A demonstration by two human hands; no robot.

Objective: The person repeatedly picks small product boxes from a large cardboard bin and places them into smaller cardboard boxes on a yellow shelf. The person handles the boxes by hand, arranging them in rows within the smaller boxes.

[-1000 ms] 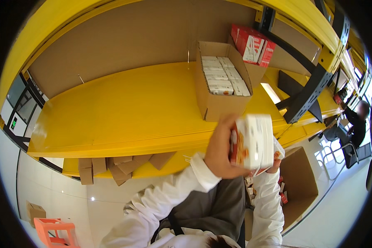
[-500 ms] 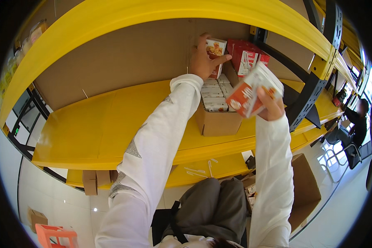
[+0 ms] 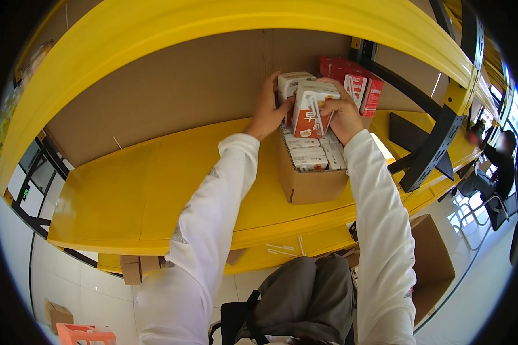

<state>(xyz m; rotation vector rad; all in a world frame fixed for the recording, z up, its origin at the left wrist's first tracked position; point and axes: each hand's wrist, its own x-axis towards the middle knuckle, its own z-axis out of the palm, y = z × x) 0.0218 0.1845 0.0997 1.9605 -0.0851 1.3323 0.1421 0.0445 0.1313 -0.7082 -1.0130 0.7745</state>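
Note:
My right hand (image 3: 344, 115) grips a white and red drink carton (image 3: 308, 105) with a straw on its side, held upright above an open cardboard box (image 3: 313, 188). Just behind it, to the left, stands another drink carton (image 3: 293, 80), with my left hand (image 3: 267, 112) closed around its left side. The thumb of that hand lies close to the front carton; whether it touches is hard to see. Below both hands the cardboard box holds several white drink cartons (image 3: 308, 157) packed side by side. The cartons' undersides and some fingertips are hidden.
Red packages (image 3: 372, 95) stand right of the box on the yellow shelf (image 3: 184, 190). A yellow beam (image 3: 259, 16) crosses overhead; a black upright (image 3: 431, 146) rises at the right. White straws (image 3: 288, 249) lie on the lower shelf. A seated person (image 3: 496, 164) is far right.
My right hand has brought its carton left and back, beside the one at my left hand, and turned it upright. The view has shifted slightly.

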